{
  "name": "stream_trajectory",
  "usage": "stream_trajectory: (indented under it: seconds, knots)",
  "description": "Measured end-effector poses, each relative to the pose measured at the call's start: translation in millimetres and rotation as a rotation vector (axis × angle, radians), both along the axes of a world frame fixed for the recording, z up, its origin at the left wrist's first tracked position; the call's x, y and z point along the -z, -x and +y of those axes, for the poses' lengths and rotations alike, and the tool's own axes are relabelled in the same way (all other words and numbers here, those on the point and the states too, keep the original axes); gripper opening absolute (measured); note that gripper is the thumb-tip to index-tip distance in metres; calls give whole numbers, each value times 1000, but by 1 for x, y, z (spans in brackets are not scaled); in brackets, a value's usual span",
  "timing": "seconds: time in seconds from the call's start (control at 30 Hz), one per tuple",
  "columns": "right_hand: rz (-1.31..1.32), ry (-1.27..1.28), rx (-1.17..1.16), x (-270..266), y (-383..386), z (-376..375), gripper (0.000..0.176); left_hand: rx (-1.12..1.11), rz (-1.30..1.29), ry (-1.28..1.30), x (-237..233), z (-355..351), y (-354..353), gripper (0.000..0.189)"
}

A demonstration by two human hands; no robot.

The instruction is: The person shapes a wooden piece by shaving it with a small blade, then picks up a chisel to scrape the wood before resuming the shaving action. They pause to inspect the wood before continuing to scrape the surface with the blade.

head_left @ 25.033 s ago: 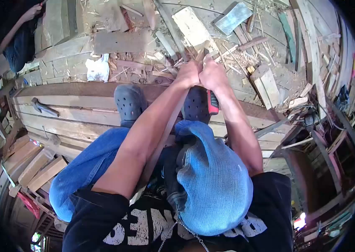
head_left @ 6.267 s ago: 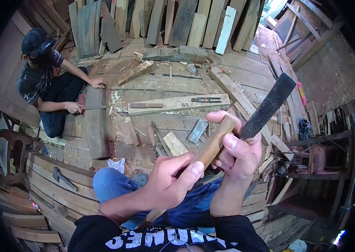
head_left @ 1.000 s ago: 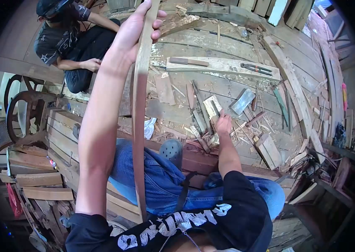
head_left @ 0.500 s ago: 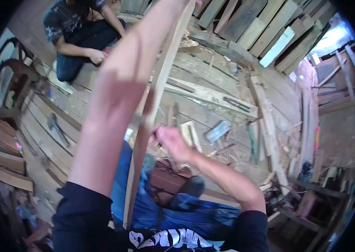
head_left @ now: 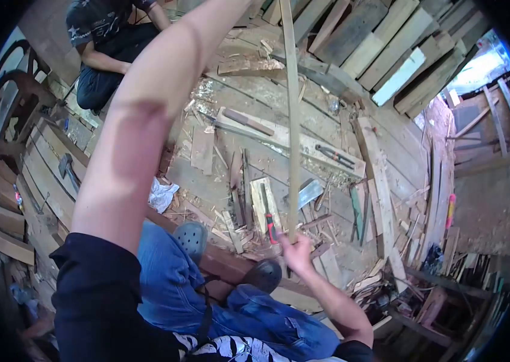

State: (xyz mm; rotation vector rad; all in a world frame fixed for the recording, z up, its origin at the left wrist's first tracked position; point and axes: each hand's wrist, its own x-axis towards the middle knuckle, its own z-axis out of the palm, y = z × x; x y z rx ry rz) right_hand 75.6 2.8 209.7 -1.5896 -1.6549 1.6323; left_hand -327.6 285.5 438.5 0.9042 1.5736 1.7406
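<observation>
One long wooden strip (head_left: pixel 293 120) runs from the top of my view down to the right hand (head_left: pixel 296 253); I judge it could swing and knock the red-handled tool (head_left: pixel 270 229) beside it, if this grip becomes loose. The right fingers look curled upon its lower end. The left hand is beyond my view, so I cannot tell its state. Farther out, pliers (head_left: pixel 335 155) lie on a board (head_left: pixel 279 137).
</observation>
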Motion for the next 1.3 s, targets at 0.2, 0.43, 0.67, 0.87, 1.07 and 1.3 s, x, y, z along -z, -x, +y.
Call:
stream_trajectory:
  seconds: [0.2, 0.43, 0.67, 0.87, 1.07, 1.3]
  knots:
    - [-414, 31, -131, 70, -153, 2, 21, 323, 225, 99, 101, -88, -42, 40]
    - [-623, -7, -160, 90, -267, -27, 33, 514, 2, 53, 148, -220, -65, 35]
    - [-816, -68, -429, 98, -287, -34, 35, 639, -27, -115, 156, -253, -84, 18]
    - [-760, 50, -155, 119, -310, -26, 34, 677, 75, -234, 153, -261, -88, 32]
    - [-793, 39, -222, 119, -297, -16, 34, 621, -96, -282, 140, -262, -87, 45]
    - [-590, 320, -175, 149, -316, -24, 39, 542, 40, -343, 138, -261, -87, 33]
